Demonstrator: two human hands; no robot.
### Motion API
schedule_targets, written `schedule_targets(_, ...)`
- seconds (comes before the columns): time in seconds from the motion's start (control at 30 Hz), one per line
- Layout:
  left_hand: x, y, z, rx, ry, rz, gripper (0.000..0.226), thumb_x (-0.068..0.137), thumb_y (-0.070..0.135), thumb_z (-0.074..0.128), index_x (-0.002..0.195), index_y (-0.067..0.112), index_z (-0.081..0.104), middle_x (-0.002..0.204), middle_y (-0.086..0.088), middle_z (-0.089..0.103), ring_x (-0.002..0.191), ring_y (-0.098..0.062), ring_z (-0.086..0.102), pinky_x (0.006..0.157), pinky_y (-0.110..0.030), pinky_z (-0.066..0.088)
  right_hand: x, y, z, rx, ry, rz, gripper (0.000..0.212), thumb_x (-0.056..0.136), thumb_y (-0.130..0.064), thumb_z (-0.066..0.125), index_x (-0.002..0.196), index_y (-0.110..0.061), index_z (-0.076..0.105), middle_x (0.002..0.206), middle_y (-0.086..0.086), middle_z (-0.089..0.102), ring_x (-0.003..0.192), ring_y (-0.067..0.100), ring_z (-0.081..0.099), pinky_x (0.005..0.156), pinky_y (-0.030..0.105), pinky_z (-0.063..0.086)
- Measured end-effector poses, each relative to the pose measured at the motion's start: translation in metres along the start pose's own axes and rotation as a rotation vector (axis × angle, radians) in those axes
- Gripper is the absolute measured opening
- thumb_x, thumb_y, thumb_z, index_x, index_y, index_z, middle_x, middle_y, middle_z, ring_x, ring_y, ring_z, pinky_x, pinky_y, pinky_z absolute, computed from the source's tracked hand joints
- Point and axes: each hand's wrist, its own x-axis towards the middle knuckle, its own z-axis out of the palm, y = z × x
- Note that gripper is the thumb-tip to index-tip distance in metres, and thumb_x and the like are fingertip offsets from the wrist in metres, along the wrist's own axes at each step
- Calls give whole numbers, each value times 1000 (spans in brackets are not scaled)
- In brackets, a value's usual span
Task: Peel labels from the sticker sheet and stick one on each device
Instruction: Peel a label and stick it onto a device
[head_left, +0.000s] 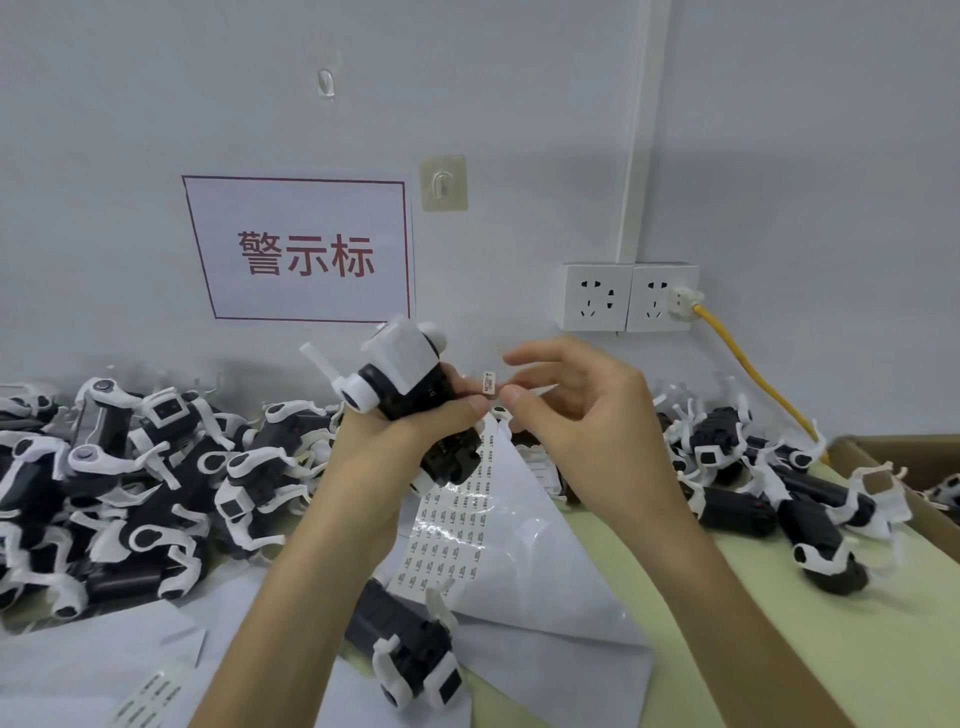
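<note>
Head view: gripping a black-and-white plastic device (402, 371) in the left hand (395, 441), fingers curled round its dark body; pinching a small white printed label (488, 383) between right hand (587, 421) thumb and forefinger, just beside that device. Working above a glossy white sticker sheet (498, 525), curling up from the pale green table (779, 634), near a pile of similar devices (130, 483).

A single wide-angle head camera looks forward and down, close over the worktop (779, 649), facing the wall (519, 104) behind it.
</note>
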Motion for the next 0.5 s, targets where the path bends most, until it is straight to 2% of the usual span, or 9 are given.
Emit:
schedule_targets(0.07,0,0,0,-2,-3,11,16,58,20,82,68,29,75,95,-3,78,95,-20,75,86,-37,57,1,0,-2,58,0,57,12,90,-11,74,95,-22,75,82,-4,76,69,13,73,72,30,61)
schedule_targets(0.17,1,0,-1,32,-49,44,20,62,17,88,69,29,74,100,-4,78,94,-18,74,80,-32,56,2,-3,-3,124,-22,97,7,90,-14,75,86,-19,77,75,-3,76,63,10,70,65,22,57)
schedule_targets(0.3,2,-5,2,128,-68,126,21,69,13,85,70,27,69,96,-3,78,89,-18,73,74,-28,61,1,-1,-1,123,24,89,10,86,-16,80,82,-25,76,80,-3,77,70,16,74,74,39,63)
schedule_targets(0.4,2,-10,4,185,-28,185,18,73,13,82,76,22,67,99,-14,75,91,-36,70,73,-37,62,1,1,0,102,80,78,13,84,-16,82,80,-27,75,77,-5,77,72,16,74,75,40,63)
schedule_targets(0.5,0,-10,9,210,-35,163,18,75,9,83,81,15,67,102,-23,72,94,-44,66,77,-55,58,0,4,1,33,172,31,12,84,-18,82,79,-27,75,74,-8,75,69,13,72,66,30,59)
